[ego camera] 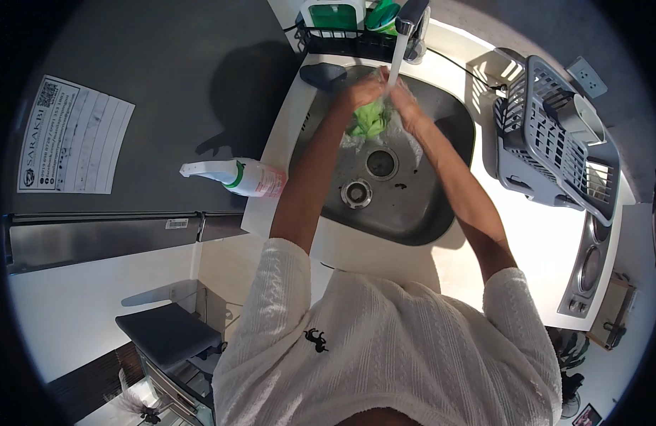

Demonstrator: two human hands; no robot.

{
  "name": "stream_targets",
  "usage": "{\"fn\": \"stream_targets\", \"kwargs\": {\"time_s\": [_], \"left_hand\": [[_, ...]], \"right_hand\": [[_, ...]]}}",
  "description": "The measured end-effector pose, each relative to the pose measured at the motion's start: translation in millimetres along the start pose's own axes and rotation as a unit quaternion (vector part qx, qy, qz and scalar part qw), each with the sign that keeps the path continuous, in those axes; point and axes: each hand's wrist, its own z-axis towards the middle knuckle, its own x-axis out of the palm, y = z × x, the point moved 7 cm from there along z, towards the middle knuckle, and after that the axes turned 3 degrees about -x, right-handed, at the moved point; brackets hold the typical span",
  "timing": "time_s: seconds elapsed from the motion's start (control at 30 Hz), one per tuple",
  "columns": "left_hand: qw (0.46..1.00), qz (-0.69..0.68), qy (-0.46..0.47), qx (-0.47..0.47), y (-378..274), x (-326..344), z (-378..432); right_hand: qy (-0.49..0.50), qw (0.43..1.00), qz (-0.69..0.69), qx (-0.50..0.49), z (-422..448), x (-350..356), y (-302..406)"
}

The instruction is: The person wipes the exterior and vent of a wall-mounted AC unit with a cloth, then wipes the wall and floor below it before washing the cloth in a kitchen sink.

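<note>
Water runs from the faucet [407, 24] over both my hands inside the stainless steel sink [413, 223]. My left hand [368, 91] and my right hand [405, 106] meet at the fingertips under the stream. A bright green cloth [369, 119] hangs just below my left hand; splashing water blurs the fingers, so whether either hand grips it is unclear. Beneath it lie the drain opening [382, 163] and a metal drain strainer [356, 194]. Small dark bits lie on the sink floor to the right of these.
A dark cloth [324, 76] rests on the sink's back left corner. A spray bottle [259, 178] stands at left beside the dark refrigerator [163, 122]. On the right are a grey dish rack [551, 133] holding a light cup [581, 120] and a cooktop [589, 271]. A black caddy [344, 45] stands behind the sink.
</note>
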Motion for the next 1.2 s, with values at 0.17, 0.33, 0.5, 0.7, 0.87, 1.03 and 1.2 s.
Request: {"fn": "stream_targets", "kwargs": {"time_s": [0.17,0.33,0.5,0.7,0.87,1.03,1.2], "left_hand": [[0.957,0.250,0.041,-0.141,-118,12,20],[0.885,-0.409,-0.093,-0.205,-40,8,2],[0.832,-0.478,-0.129,-0.251,77,95,-22],[0.875,-0.221,-0.264,-0.340,18,95,-19],[0.930,-0.301,-0.019,-0.212,-7,49,-47],[0.949,0.304,-0.069,-0.050,-104,4,-24],[0.957,-0.276,-0.049,-0.068,-62,9,-44]], "right_hand": [[-0.003,0.921,0.326,0.214,-19,-43,-91],[-0.075,0.902,0.338,0.257,-14,-36,-163],[-0.446,0.849,0.263,0.110,-19,-45,-128],[-0.245,0.898,-0.314,0.189,6,-116,-148],[-0.050,0.939,0.145,0.309,-3,-24,-57],[0.193,0.954,-0.038,0.228,29,-43,-30],[0.387,0.880,-0.204,0.186,25,-37,6]]}}
